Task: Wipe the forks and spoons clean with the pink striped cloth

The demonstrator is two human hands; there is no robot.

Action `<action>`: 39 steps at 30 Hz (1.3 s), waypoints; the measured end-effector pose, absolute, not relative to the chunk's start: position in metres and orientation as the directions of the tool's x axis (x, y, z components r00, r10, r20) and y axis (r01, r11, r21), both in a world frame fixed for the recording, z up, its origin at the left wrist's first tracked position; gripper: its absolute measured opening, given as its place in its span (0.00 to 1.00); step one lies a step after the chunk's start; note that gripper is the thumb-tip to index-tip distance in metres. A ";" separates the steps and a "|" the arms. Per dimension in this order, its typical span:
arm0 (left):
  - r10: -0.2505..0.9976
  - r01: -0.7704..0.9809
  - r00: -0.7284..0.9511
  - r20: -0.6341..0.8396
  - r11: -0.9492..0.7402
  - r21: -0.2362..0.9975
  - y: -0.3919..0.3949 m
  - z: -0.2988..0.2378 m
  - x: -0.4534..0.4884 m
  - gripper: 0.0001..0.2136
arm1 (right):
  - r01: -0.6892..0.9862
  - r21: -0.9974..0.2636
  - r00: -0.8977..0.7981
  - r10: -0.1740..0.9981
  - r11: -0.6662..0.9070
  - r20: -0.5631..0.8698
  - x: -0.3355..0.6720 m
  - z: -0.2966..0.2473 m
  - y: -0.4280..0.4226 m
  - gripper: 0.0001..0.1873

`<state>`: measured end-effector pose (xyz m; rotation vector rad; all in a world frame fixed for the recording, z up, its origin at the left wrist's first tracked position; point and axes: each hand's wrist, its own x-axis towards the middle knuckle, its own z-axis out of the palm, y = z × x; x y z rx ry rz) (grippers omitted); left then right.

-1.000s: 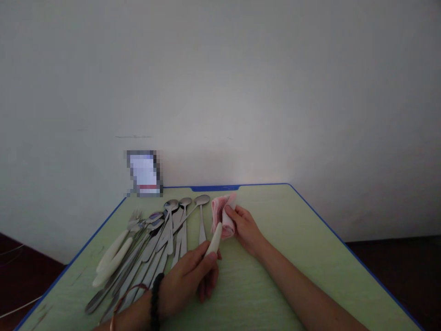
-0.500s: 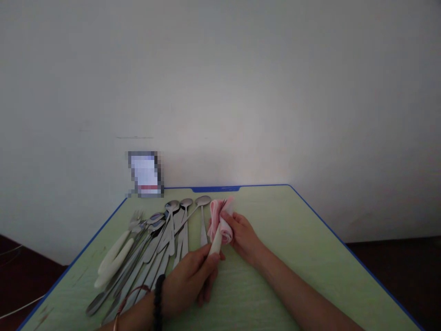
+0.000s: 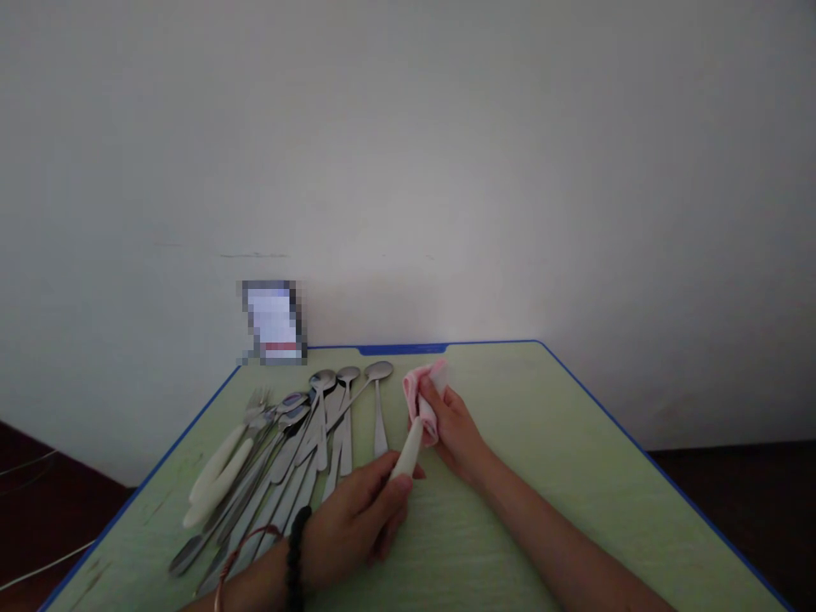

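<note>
My left hand (image 3: pixel 360 518) is closed round the white handle of a utensil (image 3: pixel 408 450), which points up and away from me. The utensil's far end is hidden inside a pink cloth (image 3: pixel 426 398). My right hand (image 3: pixel 454 425) is wrapped round that cloth and squeezes it about the utensil, just above the green table (image 3: pixel 574 476). A dark bead bracelet and a thin red band sit on my left wrist.
Several steel spoons (image 3: pixel 337 408) and forks, two with white handles (image 3: pixel 220 472), lie in a row on the table's left half. A blurred white card (image 3: pixel 273 321) stands at the table's back edge against the plain wall. The table has a blue rim.
The pink cloth in my right hand has slid a little farther along the utensil, away from me, and bunched tighter. My left hand has kept its hold on the handle.
</note>
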<state>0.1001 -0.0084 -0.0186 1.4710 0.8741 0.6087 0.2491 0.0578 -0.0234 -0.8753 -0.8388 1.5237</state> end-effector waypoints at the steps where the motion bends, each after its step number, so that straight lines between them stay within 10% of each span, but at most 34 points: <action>1: 0.820 0.132 0.560 -0.121 0.056 0.990 -0.008 -0.019 0.100 0.18 | -0.467 -0.876 -0.095 0.992 -0.119 -0.084 0.249 -0.024 0.058 0.17; 14: 0.880 -0.055 0.467 -0.080 0.119 0.991 -0.004 -0.019 0.104 0.14 | -0.747 -0.638 -0.076 0.978 -0.185 -0.195 0.253 -0.022 0.063 0.18; 22: 0.866 -0.072 0.500 -0.014 0.058 0.996 -0.004 -0.021 0.104 0.15 | -0.565 -0.762 -0.327 0.934 -0.316 -0.145 0.255 -0.013 0.054 0.15; 39: 0.771 0.087 0.632 -0.076 0.027 0.996 -0.006 -0.017 0.099 0.11 | -0.634 -0.755 -0.084 0.986 -0.167 -0.147 0.251 -0.020 0.061 0.14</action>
